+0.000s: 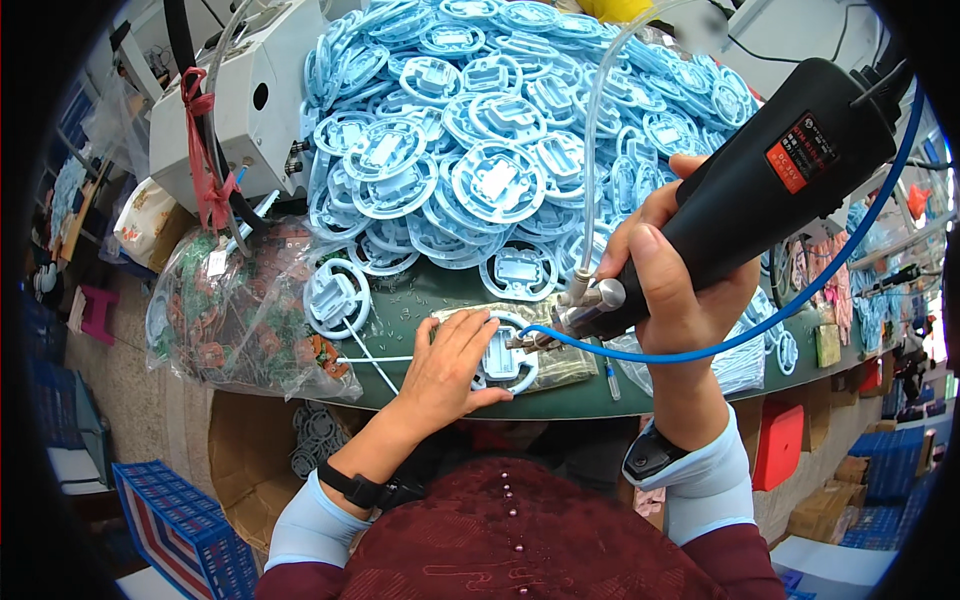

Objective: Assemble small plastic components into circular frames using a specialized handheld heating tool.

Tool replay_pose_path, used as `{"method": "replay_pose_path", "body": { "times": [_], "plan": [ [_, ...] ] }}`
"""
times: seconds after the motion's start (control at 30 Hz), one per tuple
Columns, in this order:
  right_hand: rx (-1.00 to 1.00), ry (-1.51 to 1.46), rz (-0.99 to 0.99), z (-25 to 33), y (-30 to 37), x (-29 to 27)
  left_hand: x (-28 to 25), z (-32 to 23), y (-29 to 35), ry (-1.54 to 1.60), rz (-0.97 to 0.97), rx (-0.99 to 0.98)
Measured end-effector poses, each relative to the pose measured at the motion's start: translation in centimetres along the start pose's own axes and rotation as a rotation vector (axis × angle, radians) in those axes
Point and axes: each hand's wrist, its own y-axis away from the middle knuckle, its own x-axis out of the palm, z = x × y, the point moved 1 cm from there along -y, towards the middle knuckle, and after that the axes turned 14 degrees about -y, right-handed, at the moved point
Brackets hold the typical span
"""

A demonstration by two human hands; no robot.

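My right hand (680,265) is wrapped round a black electric screwdriver (765,185) with a clear tube and a blue hose. Its metal tip points left and meets a light blue plastic ring-shaped housing (503,357) near the table's front edge. My left hand (447,362) grips the left side of this housing, fingers at its upper edge and thumb at its lower edge; part of the rim is hidden under it. A similar housing (336,298), with a white cable (375,359) trailing from it, lies left of that hand.
A large heap of light blue housings (498,182) covers the back of the green table (400,300). Clear bags of circuit boards (235,310) lie at left, below a white machine box (235,105). Tiny screws are scattered near the heap. A cardboard box (245,450) stands below the edge.
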Motion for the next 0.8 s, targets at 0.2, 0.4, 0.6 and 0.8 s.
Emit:
{"method": "replay_pose_path", "body": {
  "times": [0.2, 0.4, 0.6, 0.8],
  "plan": [
    [-0.054, 0.094, 0.002, -1.9, 1.2, -1.1, 0.2, -0.1, 0.0, 0.008, 0.005, -0.002],
    [-0.012, 0.059, 0.038, -1.2, 0.5, 0.1, 0.8, -0.1, 0.5, 0.005, 0.011, -0.04],
    [-0.08, -0.01, 0.027, 2.9, -2.0, 3.3, -0.4, 0.4, -0.9, 0.17, -0.14, -0.054],
    [-0.092, -0.112, 0.088, 1.3, -2.1, 5.3, -1.5, 3.1, 0.5, -0.051, -0.268, -0.063]
  ]
}}
